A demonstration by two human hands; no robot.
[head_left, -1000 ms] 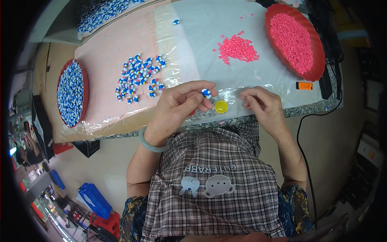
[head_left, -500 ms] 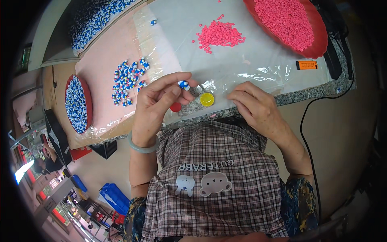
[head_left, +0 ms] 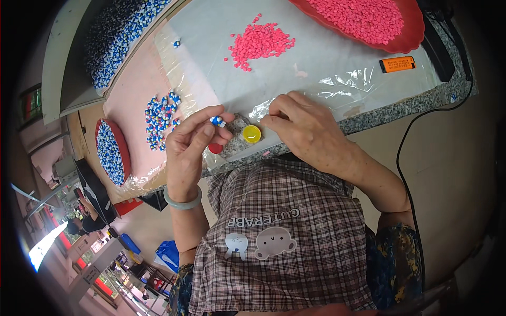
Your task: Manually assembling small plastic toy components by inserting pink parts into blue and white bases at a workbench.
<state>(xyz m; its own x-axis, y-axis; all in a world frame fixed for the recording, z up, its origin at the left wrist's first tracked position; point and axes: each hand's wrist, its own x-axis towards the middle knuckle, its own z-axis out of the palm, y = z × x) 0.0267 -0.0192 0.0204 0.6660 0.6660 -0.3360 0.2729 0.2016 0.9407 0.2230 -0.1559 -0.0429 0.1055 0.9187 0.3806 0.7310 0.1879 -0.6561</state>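
Note:
My left hand [head_left: 185, 147] pinches a small blue-and-white figurine [head_left: 217, 121] between thumb and fingers, above the table's near edge. Just to the right stands a small round yellow cap [head_left: 252, 134] with shiny contents. A red cap [head_left: 215, 148] sits partly hidden under my left fingers. My right hand [head_left: 311, 131] is closed, its fingertips bent together beside the yellow cap; whatever they hold is too small or hidden to make out. Similar blue-and-white figurines with pink bits [head_left: 161, 120] lie left of my left hand. A loose heap of small pink pieces [head_left: 263, 42] lies beyond.
A red dish [head_left: 414, 39] at the far right holds many pink pieces. Another red dish [head_left: 125, 150] at the left is full of figurines, and a large tray [head_left: 124, 42] behind holds more. An orange-and-black box [head_left: 399, 64] lies near the right edge. A black cable [head_left: 399, 158] hangs beside the table.
The view has shifted, so table things appear further left. My right fingers have drawn closer to the yellow cap and bent in more. My left hand still holds the figurine.

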